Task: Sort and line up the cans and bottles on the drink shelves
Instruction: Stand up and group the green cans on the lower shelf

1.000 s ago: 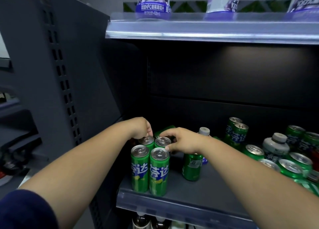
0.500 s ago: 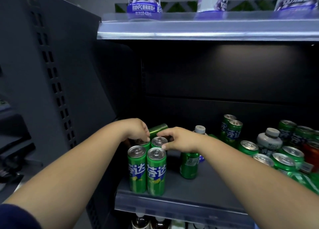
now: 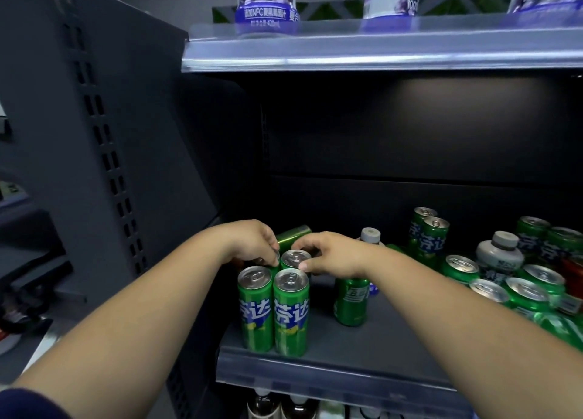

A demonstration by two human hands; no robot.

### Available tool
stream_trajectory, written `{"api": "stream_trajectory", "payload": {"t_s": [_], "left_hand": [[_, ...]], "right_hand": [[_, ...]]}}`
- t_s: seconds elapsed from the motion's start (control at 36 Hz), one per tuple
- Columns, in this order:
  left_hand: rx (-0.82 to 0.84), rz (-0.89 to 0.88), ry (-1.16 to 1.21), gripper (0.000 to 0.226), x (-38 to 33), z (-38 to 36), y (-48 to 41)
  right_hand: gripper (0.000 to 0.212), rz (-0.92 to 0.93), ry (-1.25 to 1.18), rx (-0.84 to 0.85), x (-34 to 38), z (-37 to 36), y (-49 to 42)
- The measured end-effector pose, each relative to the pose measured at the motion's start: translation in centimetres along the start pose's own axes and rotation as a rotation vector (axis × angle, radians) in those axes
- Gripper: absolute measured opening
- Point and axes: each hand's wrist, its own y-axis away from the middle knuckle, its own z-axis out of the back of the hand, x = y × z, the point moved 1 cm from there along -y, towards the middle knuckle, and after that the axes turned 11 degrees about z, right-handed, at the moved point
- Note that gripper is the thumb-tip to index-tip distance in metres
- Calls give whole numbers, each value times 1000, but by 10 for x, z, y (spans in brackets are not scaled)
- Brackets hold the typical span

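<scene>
Two tall green cans (image 3: pixel 273 311) stand side by side at the front left of the dark shelf (image 3: pixel 372 346). Directly behind them stand two more green cans in a second row. My left hand (image 3: pixel 252 242) grips the top of the left rear can, which it mostly hides. My right hand (image 3: pixel 328 254) pinches the rim of the right rear can (image 3: pixel 295 258). Another green can (image 3: pixel 295 234) lies tilted behind my fingers. A green bottle (image 3: pixel 351 302) stands under my right wrist.
A jumble of green cans (image 3: pixel 523 292) and white-capped bottles (image 3: pixel 500 254) fills the shelf's right side. Purple juice bottles (image 3: pixel 266 5) stand on the shelf above. A perforated grey side panel (image 3: pixel 104 141) walls the left. Dark bottles (image 3: pixel 277 406) show on the shelf below.
Both hands have stayed on the rear cans and shifted only a little. The right rear can's top shows more clearly now. The camera view has drifted slightly.
</scene>
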Motion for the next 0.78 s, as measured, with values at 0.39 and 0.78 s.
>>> {"api": "stream_trajectory", "payload": {"t_s": [0.39,0.78], "left_hand": [[-65,-5,-39,9,0,3,-10],[33,21,106,31,8,-8,-16]], "right_hand": [[45,6,55,-7,3,1,5],[49,15,34,-23,-3,2,4]]}}
